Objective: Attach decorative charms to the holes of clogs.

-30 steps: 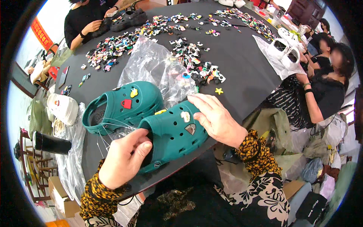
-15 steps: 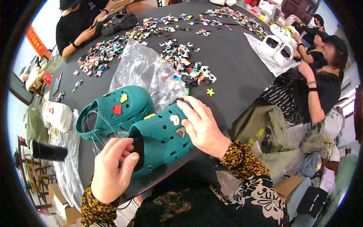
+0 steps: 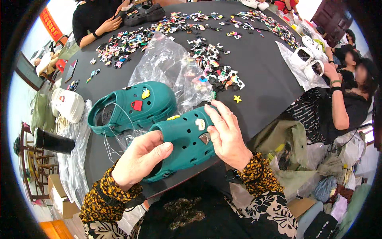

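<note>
A dark green clog (image 3: 181, 133) with holes lies tilted at the table's near edge. My left hand (image 3: 139, 157) grips it at its opening, with the fingers reaching inside and the thumb on top. Over its toe rests my right hand (image 3: 230, 139), thumb beside a white charm (image 3: 200, 124) and a grey-brown charm (image 3: 204, 138); some fingertips are hidden beyond the toe. A yellow charm (image 3: 174, 117) sits on its far side. The matching clog (image 3: 155, 95) stands to the left, bearing a red bag-shaped charm (image 3: 137, 105) and a yellow charm (image 3: 145, 94). A clear loop hangs at its heel.
Piles of colourful shoe charms (image 3: 217, 65) spread over the dark table (image 3: 262, 79), with a yellow star charm (image 3: 237, 99) apart from them. Clear plastic bags (image 3: 163, 59) lie behind the clogs. White clogs (image 3: 68, 104) stand at left. Other people sit around the table.
My left hand has moved right, its fingers now inside the clog's opening. The right hand stays on the toe. The whole view has shifted slightly.
</note>
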`<state>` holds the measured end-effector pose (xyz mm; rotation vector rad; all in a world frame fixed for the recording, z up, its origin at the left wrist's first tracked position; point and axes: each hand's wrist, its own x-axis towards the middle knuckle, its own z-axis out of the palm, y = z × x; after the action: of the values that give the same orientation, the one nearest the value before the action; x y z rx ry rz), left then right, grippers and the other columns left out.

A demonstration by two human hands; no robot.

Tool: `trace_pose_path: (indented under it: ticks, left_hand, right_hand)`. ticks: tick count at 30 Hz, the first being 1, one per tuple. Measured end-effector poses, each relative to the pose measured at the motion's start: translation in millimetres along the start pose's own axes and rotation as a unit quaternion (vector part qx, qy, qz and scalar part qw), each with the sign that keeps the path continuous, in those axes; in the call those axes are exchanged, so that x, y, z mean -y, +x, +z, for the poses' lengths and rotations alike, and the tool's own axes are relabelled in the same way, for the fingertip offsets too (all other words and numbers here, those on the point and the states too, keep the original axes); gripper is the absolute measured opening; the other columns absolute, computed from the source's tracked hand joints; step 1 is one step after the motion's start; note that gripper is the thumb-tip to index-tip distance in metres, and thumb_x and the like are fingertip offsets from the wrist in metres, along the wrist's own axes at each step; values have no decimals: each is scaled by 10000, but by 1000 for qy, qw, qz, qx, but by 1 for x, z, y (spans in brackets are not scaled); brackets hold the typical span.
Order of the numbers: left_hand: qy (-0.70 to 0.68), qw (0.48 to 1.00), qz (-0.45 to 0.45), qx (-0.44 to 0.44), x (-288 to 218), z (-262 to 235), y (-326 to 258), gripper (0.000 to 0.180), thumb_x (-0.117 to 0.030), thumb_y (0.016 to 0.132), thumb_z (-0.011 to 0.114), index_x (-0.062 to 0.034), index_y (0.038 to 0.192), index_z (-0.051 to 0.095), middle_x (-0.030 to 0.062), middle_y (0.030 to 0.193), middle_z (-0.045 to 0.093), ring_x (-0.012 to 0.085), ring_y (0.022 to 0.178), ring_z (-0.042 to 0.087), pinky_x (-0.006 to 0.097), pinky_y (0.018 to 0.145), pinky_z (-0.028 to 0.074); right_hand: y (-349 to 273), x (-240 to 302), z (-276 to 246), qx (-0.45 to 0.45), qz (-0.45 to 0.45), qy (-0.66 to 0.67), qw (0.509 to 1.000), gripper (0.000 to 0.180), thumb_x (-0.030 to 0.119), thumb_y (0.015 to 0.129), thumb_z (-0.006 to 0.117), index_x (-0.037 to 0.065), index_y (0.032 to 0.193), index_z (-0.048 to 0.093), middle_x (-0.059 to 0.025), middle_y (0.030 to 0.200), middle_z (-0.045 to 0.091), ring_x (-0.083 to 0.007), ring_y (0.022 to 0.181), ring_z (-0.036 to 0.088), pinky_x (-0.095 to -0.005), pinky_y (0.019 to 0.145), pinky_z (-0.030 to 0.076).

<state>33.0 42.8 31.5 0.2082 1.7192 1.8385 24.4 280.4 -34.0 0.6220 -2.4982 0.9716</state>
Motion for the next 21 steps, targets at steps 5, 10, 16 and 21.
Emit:
trace_pose_path:
  ticks: [5, 10, 16, 21]
  left_hand:
    - [35, 999, 8, -34, -1, 0, -7, 279, -258, 953, 573, 18, 949, 611, -6, 835, 606, 52, 765, 522, 226, 689, 439]
    - [32, 997, 16, -66, 1, 9, -15, 338, -318, 938, 592, -1, 822, 606, -2, 708, 575, 63, 661, 518, 232, 602, 429]
    - [92, 986, 40, -131, 0, 14, -22, 363, -271, 956, 565, 8, 723, 578, 25, 614, 540, 74, 567, 505, 266, 500, 412]
    - [320, 921, 189, -118, 4, 14, -27, 220, -115, 891, 632, 15, 722, 578, 128, 555, 501, 252, 440, 487, 347, 452, 384]
  right_hand:
    - [-2, 0, 1, -21, -27, -8, 999, 485, 68, 842, 587, 7, 1309, 472, -224, 1331, 416, -390, 1205, 439, -451, 1000, 363]
    - [-4, 1, 1, -57, -73, -8, 996, 471, 64, 834, 579, -9, 1291, 491, -246, 1344, 409, -417, 1214, 436, -476, 1009, 362]
    - [-5, 2, 5, -78, -97, 17, 992, 442, 52, 833, 565, -16, 1267, 518, -257, 1340, 417, -425, 1212, 443, -482, 1008, 371]
    - [-3, 3, 18, -117, -136, 27, 983, 497, 15, 805, 569, 24, 1297, 504, -261, 1361, 393, -447, 1209, 436, -496, 1007, 377]
